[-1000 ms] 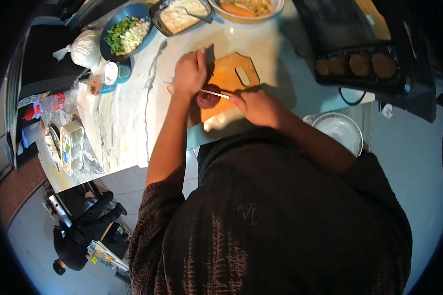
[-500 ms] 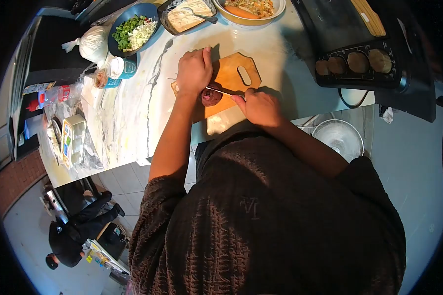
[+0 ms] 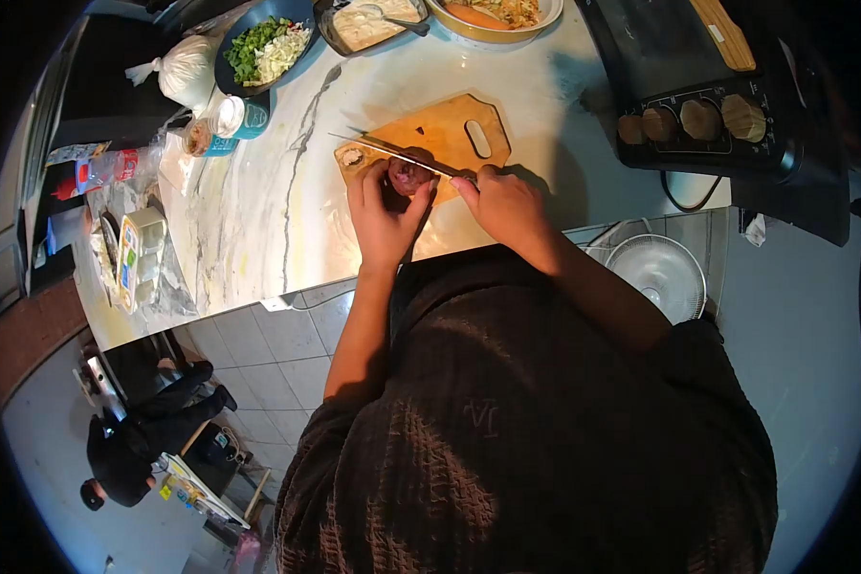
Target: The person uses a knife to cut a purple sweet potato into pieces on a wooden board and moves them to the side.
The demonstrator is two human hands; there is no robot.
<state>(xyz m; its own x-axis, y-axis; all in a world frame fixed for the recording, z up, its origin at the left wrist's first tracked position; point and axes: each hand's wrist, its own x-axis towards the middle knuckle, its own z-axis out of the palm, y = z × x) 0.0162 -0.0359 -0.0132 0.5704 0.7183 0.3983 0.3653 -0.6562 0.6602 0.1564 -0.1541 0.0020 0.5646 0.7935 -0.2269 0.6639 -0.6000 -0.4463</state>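
Note:
A reddish-purple round piece of food (image 3: 410, 179) sits at the near edge of an orange-brown cutting board (image 3: 450, 120). My left hand (image 3: 385, 218) holds it from the near side, thumb on its right and fingers on its left. In my right hand (image 3: 505, 206) is the handle of a long knife (image 3: 378, 146), whose blade points to the upper left and lies over the top of the food. A small pale piece (image 3: 352, 156) lies at the board's left corner, and a small dark piece (image 3: 420, 130) lies near its middle.
Behind the board stand a blue bowl of chopped greens (image 3: 301, 67), a tray of pale batter (image 3: 368, 27) and a pan of food (image 3: 497, 36). Jars (image 3: 244, 117) and a tied bag (image 3: 184, 72) are at left, a black appliance (image 3: 698, 120) at right. A person (image 3: 120, 454) is at lower left.
My left hand has come down from above the knife to the near side of the food and now grips it. The board's left part and more of the blade show.

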